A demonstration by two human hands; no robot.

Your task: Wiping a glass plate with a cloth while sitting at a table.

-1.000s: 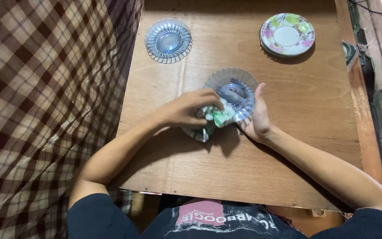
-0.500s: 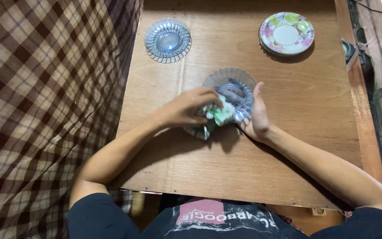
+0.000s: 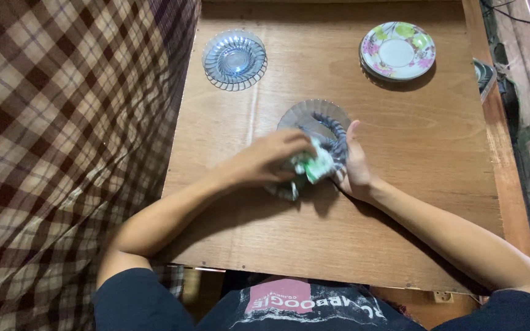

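Observation:
A clear bluish glass saucer [image 3: 310,117] is held tilted above the middle of the wooden table [image 3: 424,141]. My right hand [image 3: 357,164] grips its right rim from below. My left hand [image 3: 271,160] presses a crumpled green and white cloth [image 3: 315,165] against the saucer's lower inner face. The cloth hides the saucer's near rim.
A second ribbed glass saucer [image 3: 234,59] lies flat at the back left of the table. A flowered ceramic saucer [image 3: 398,51] lies at the back right. A brown checked cloth [image 3: 69,135] hangs along the left side. A dark object [image 3: 484,73] sits at the right edge.
The saucer has tipped steeper, toward upright, and sits slightly lower in view. My left hand with the cloth has slid a little right across its face.

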